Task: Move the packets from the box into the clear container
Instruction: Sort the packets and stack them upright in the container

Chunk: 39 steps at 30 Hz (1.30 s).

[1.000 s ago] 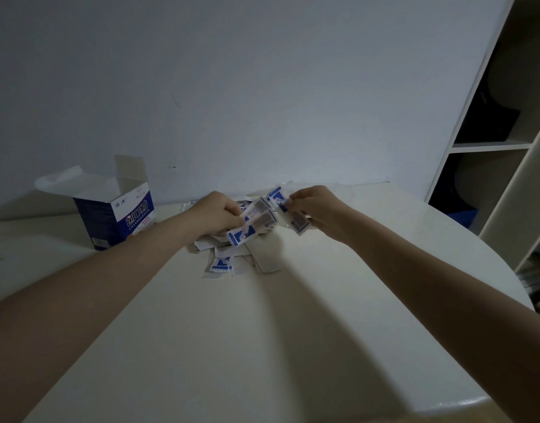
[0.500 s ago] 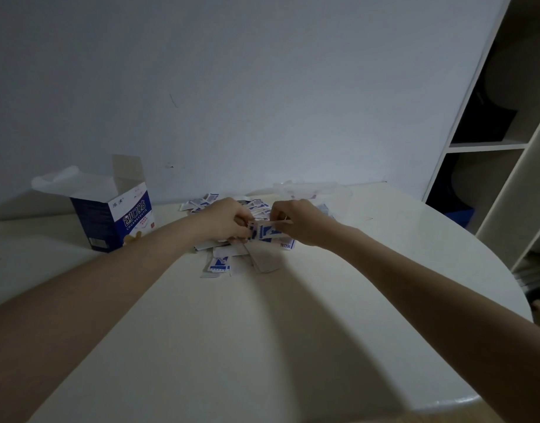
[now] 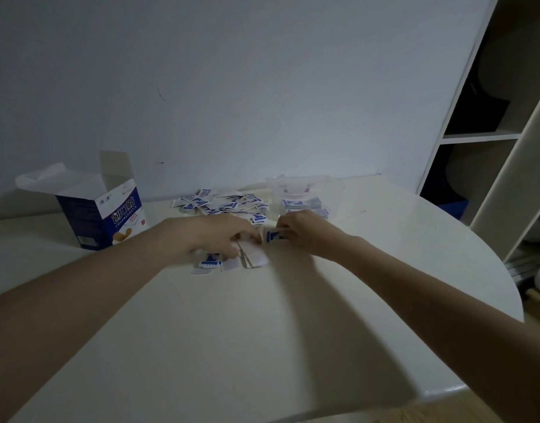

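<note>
Pinching a blue-and-white packet (image 3: 274, 235), the right hand (image 3: 305, 230) has its grip clamped on it just in front of the clear container (image 3: 332, 187). Left hand (image 3: 213, 236) presses loose packets (image 3: 219, 203) on the bench (image 3: 262, 331), grip curled; whether it holds any is unclear. Open box (image 3: 107, 218) stands left.

One box, one clear container, two hands, and packets too many to count exactly.

One open blue-and-white box (image 3: 105, 213) stands well to the left of the left hand (image 3: 215, 233). One clear container (image 3: 305, 193) sits just beyond the right hand (image 3: 305, 228), holding a small stack of packets whose number cannot be told. A loose heap of packets (image 3: 223, 204), dozens at a guess, lies beyond and under both hands; one packet (image 3: 273, 235) is pinched at the right hand's fingers.
</note>
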Tool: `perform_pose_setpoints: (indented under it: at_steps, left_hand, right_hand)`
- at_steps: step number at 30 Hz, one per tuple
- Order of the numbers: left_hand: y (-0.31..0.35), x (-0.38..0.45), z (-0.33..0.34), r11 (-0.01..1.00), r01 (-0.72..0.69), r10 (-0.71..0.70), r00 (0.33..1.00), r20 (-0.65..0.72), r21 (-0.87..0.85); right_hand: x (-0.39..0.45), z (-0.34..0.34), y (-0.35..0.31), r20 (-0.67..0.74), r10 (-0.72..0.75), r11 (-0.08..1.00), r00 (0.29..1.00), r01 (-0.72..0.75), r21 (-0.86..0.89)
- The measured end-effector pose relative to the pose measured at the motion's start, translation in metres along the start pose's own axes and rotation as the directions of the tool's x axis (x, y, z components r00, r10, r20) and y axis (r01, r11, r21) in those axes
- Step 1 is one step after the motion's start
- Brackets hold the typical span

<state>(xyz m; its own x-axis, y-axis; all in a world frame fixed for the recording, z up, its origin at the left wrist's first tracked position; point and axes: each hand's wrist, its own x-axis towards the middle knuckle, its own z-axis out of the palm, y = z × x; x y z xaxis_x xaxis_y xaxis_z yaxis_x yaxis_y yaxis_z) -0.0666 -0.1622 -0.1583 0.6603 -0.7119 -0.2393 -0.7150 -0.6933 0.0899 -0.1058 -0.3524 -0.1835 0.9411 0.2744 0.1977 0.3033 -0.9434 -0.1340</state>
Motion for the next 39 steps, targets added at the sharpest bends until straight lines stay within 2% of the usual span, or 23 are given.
perform_pose_setpoints:
  at_steps: [3, 7, 9, 12, 15, 18, 20, 23, 25, 27, 30, 36, 39]
  left_hand:
    - [0.001, 0.002, 0.002, 0.999, 0.044, -0.040, 0.983, -0.179, 0.016]
    - [0.002, 0.004, -0.005, 0.988, 0.010, -0.064, 0.938, -0.342, -0.156]
    - [0.003, 0.006, -0.012, 0.964, 0.035, -0.129, 0.929, -0.346, -0.265]
    - [0.003, 0.006, -0.017, 0.926, 0.125, -0.222, 0.943, -0.247, -0.357]
    - [0.003, 0.007, -0.017, 0.903, 0.192, -0.284, 0.938, -0.197, -0.385]
    - [0.004, 0.007, -0.017, 0.902, 0.226, -0.308, 0.934, -0.181, -0.369]
    - [0.003, 0.008, -0.016, 0.921, 0.215, -0.284, 0.941, -0.183, -0.326]
    - [0.006, 0.011, -0.014, 0.942, 0.133, -0.199, 0.961, -0.193, -0.308]
    - [0.011, 0.012, -0.014, 0.950, 0.073, -0.144, 0.965, -0.219, -0.303]
    - [0.014, 0.013, -0.013, 0.946, 0.040, -0.122, 0.964, -0.238, -0.322]
    - [0.010, 0.012, -0.010, 0.955, 0.052, -0.125, 0.963, -0.239, -0.293]
    - [0.005, 0.012, -0.009, 0.927, 0.079, -0.153, 0.972, -0.177, -0.367]
    - [0.012, 0.015, -0.007, 0.925, 0.069, -0.157, 0.965, -0.210, -0.373]
  right_hand:
    - [-0.003, 0.002, -0.001, 0.029, 0.022, 0.998, 0.999, -0.024, 0.064]
    - [-0.001, -0.008, 0.001, -0.007, 0.137, 0.959, 0.990, -0.131, 0.252]
    - [-0.002, -0.015, 0.004, -0.040, 0.235, 0.895, 0.971, -0.200, 0.399]
    - [-0.004, -0.028, 0.007, -0.002, 0.302, 0.838, 0.953, -0.264, 0.477]
    - [-0.006, -0.038, 0.006, 0.032, 0.307, 0.799, 0.951, -0.277, 0.534]
    - [-0.008, -0.040, 0.006, 0.025, 0.257, 0.773, 0.966, -0.222, 0.594]
    - [-0.008, -0.043, 0.000, 0.012, 0.173, 0.807, 0.985, -0.149, 0.572]
    - [-0.001, -0.043, -0.011, 0.018, 0.011, 0.941, 1.000, -0.016, 0.339]
    - [0.003, -0.041, -0.017, 0.054, -0.009, 0.978, 0.999, -0.003, 0.209]
    - [0.005, -0.039, -0.018, 0.051, 0.034, 0.990, 0.998, -0.041, 0.133]
    - [0.001, -0.039, -0.010, 0.014, 0.063, 0.989, 0.998, -0.065, 0.133]
    - [-0.008, -0.038, 0.005, 0.020, 0.110, 0.942, 0.994, -0.111, 0.318]
    - [-0.008, -0.036, 0.006, 0.033, 0.084, 0.954, 0.996, -0.090, 0.285]
